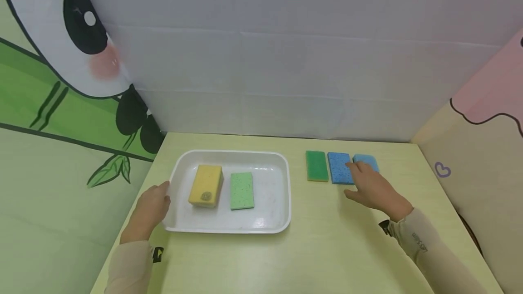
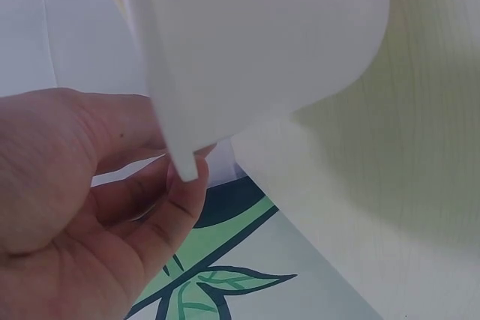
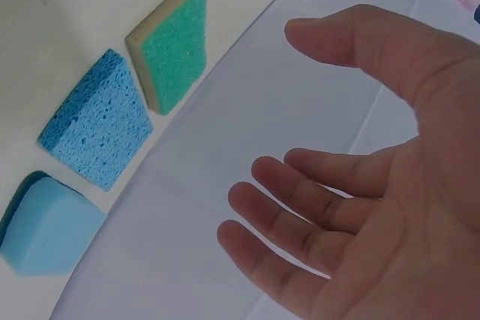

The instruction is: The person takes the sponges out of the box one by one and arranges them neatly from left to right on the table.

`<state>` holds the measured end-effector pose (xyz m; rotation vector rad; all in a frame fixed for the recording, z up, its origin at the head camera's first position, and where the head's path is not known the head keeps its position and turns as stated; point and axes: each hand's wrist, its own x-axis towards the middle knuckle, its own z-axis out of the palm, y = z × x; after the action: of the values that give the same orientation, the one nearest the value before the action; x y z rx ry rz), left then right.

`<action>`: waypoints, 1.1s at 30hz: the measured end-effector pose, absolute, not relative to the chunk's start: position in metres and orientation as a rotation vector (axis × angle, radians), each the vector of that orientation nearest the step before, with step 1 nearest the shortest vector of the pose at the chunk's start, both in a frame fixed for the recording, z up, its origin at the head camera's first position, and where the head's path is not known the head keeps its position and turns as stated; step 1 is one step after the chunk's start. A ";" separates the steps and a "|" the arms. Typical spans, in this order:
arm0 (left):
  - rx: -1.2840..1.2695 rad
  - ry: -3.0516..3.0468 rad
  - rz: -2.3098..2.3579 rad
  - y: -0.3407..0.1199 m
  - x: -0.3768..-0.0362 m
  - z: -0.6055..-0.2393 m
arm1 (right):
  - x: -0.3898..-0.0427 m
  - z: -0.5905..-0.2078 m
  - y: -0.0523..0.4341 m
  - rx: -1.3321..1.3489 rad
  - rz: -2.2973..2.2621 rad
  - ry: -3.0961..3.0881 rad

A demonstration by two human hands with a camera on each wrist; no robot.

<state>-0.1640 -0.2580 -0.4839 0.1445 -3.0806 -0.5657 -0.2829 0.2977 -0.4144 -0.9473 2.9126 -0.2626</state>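
Note:
My left hand (image 1: 150,208) pinches the left rim of a white tray (image 1: 269,221); in the left wrist view thumb and fingers (image 2: 169,215) meet around that rim. Inside the tray lie a thick yellow sponge (image 1: 205,184) with a dark round mark and a thin light green sponge (image 1: 242,190). My right hand (image 1: 375,190) hovers over the right part of the table, thumb and fingers apart, holding nothing. Closest to it are a speckled blue sponge (image 1: 339,168) and a light blue sponge (image 1: 366,161), partly hidden by the fingers. Left of these sits a green sponge (image 1: 317,166).
The pale wooden table (image 1: 327,248) ends at a white backdrop (image 1: 286,58) behind the sponges. A printed green wall (image 1: 41,203) stands along the left side, a pink and beige one (image 1: 482,158) along the right.

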 end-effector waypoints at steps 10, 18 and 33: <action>0.086 -3.080 -0.573 -0.274 -0.159 -0.483 | -0.260 -0.426 0.260 -0.899 -0.354 2.915; 0.075 -3.098 -0.567 -0.286 -0.156 -0.483 | -0.244 -0.424 0.194 -0.882 -0.441 2.874; 0.027 -3.142 -0.604 -0.301 -0.145 -0.487 | -0.216 -0.427 0.070 -1.027 -0.352 2.805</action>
<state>-0.1455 -0.3011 -0.4874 0.0270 -3.1415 -0.6039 -0.2160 0.0700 -0.4265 -1.0274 2.8046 -0.3525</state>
